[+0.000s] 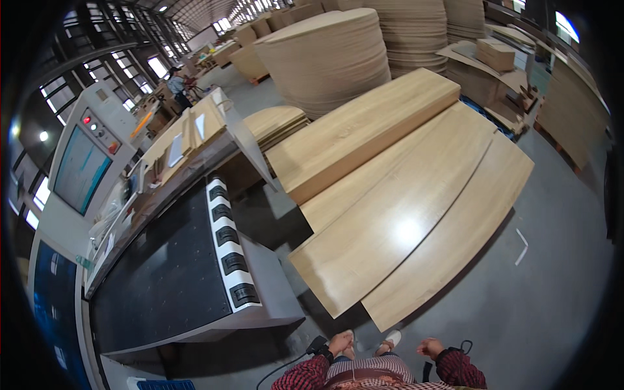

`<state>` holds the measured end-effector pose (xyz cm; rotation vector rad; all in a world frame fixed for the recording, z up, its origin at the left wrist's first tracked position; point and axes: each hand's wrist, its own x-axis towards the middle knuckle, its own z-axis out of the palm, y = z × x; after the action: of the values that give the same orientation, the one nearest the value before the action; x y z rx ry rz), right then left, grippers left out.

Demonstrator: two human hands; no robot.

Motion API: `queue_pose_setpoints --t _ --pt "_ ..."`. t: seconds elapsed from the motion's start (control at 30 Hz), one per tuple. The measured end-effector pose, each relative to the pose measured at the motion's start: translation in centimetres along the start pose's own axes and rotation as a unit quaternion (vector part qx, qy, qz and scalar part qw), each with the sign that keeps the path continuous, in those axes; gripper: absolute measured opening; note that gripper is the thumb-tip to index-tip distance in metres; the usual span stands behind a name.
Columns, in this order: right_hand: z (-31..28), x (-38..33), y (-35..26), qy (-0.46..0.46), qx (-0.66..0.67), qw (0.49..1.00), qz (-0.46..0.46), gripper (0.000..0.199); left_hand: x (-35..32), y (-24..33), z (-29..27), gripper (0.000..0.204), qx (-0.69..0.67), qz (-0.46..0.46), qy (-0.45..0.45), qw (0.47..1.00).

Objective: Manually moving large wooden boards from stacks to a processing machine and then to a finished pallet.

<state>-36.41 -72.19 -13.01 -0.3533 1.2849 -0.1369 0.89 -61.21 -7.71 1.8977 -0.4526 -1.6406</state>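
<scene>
Stacked pale wood panels (pixel 403 208) on the floor, 12 o'clock of the person, well apart from both hands | left hand (pixel 339 342) loosely curled, empty, near waist | right hand (pixel 430 348) half-closed, gripping nothing | grey machine table (pixel 214 273) at 10 o'clock | control screen (pixel 81 170) beyond | round board stacks (pixel 325 58) far at 12

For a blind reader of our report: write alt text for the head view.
A person in a red checked shirt stands on a grey workshop floor, left hand and right hand empty at the waist, facing stacked pale wooden boards. To the left is a dark machine table with a control screen; tall piles of wooden sheets stand behind.
</scene>
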Motion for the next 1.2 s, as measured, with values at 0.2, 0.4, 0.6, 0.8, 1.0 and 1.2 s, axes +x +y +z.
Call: queue_pose_setpoints --t 0.2,0.4,0.6,0.8,1.0,1.2 --pt "4.0 1.7 -6.8 0.044 0.017 0.987 -0.152 0.02 -0.2 -2.3 -0.6 0.029 0.063 -0.05 -0.005 0.997" --pt "19.4 -1.1 -9.0 -0.109 -0.029 0.978 -0.177 0.023 -1.0 -3.3 -4.4 0.037 0.019 -0.004 0.01 1.0" --pt "30.0 -1.1 -0.2 -0.226 -0.192 0.95 -0.096 0.021 -8.6 -6.4 -12.5 0.03 -0.158 0.023 0.022 0.987" --pt "39.9 -4.6 8.5 -0.365 -0.25 0.897 0.0 0.006 -10.3 -31.7 -24.8 0.028 -0.228 -0.018 0.145 0.963" --pt "47.4 1.6 11.2 -0.478 -0.247 0.833 0.132 0.018 -18.2 -41.6 -28.8 0.028 0.147 -0.018 0.279 0.949" --pt "53.8 7.4 16.6 -0.349 -0.491 0.794 0.085 0.023 -21.4 -42.7 -28.2 0.029 -0.141 -0.04 0.364 0.92"
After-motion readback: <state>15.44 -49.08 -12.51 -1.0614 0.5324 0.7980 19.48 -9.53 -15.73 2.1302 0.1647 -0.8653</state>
